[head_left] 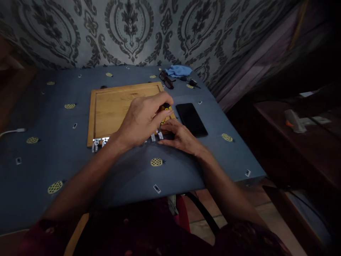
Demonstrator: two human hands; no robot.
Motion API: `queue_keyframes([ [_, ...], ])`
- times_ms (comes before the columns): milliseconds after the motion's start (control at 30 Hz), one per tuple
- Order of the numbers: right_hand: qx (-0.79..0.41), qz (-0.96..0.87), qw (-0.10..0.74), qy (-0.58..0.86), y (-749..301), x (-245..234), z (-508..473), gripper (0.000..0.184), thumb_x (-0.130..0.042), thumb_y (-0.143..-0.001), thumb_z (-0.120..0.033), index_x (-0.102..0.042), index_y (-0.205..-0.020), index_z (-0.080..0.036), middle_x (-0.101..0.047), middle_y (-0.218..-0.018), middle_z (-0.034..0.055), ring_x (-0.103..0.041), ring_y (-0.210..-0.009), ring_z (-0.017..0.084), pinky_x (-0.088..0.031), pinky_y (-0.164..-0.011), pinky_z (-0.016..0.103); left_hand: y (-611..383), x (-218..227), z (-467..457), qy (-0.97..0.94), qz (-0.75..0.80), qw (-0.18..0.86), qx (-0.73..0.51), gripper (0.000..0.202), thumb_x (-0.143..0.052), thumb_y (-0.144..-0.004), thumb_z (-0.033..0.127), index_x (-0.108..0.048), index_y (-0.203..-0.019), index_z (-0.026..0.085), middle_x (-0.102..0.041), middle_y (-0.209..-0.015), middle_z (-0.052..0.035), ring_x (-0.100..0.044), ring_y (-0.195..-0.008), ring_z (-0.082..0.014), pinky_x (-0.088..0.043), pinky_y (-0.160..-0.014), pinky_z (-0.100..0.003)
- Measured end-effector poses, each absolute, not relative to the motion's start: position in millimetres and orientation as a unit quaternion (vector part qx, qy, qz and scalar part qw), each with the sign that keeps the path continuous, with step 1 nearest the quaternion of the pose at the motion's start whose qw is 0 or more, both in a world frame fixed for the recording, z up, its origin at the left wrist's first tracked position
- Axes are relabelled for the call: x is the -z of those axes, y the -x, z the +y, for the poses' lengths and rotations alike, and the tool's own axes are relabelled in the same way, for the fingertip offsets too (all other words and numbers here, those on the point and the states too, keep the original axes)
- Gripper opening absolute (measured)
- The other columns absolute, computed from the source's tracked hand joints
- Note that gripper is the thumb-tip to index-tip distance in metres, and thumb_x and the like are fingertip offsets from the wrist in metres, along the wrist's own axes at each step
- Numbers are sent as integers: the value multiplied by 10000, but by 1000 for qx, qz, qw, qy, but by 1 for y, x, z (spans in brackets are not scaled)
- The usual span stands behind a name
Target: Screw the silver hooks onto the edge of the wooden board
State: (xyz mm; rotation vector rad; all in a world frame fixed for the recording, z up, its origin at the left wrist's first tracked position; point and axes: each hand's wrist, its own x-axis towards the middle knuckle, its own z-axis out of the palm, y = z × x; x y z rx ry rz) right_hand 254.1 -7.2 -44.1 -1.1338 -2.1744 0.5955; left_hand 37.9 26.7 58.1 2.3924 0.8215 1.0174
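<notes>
My left hand (144, 119) reaches over the near right corner of a wooden board (112, 106), its fingers closed round a small yellow and black object (165, 108). Just to the right, my right hand (179, 137) rests on the cloth at the board's corner, fingers pressed down beside small white metal pieces (157, 136). More white metal pieces (99, 142) lie at the board's near left corner. What exactly the right fingers hold is hidden.
A black phone (191, 119) lies right of the board. Glasses (166, 80), a blue cloth (179, 70) and keys (192, 82) sit at the far right. The table has a blue patterned cover (53, 149). A white cable (12, 131) lies at the left edge.
</notes>
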Motion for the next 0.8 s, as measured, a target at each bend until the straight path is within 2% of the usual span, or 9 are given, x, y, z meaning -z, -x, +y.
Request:
queue_keyframes([
  [267,-246,-808,303,441,-254,42,-8,491,-783,-864,-647,-769,-1145,-245,-730,-1163,111,-663,-1131,316,-544,-1012,498,-31,-64,31,-873,279,219,-334,171,-612,-982,199,-724,-1099,255,-775,-941,-13,-737,-856,-201,-598,-853,-358],
  [433,-253,-804,302,445,-255,43,-8,531,-781,-858,-659,-777,-1179,-236,-726,-1129,118,-663,-1100,317,-547,-982,501,-28,-75,26,-845,307,220,-377,117,-635,-1005,238,-721,-1084,234,-778,-1005,-26,-742,-962,-215,-594,-876,-362],
  [600,-266,-795,306,452,-255,45,-8,534,-804,-847,-642,-779,-1232,-273,-730,-1130,108,-656,-1100,316,-551,-980,518,-23,-79,25,-830,324,203,-405,62,-691,-980,250,-725,-1032,251,-765,-922,0,-749,-937,-223,-601,-860,-377],
  [800,-269,-790,309,455,-254,43,-8,543,-802,-822,-682,-782,-1161,-258,-725,-1136,110,-656,-1092,312,-553,-983,510,-29,-72,25,-835,308,241,-388,53,-669,-995,239,-698,-1036,254,-763,-950,-11,-733,-909,-213,-603,-854,-380],
])
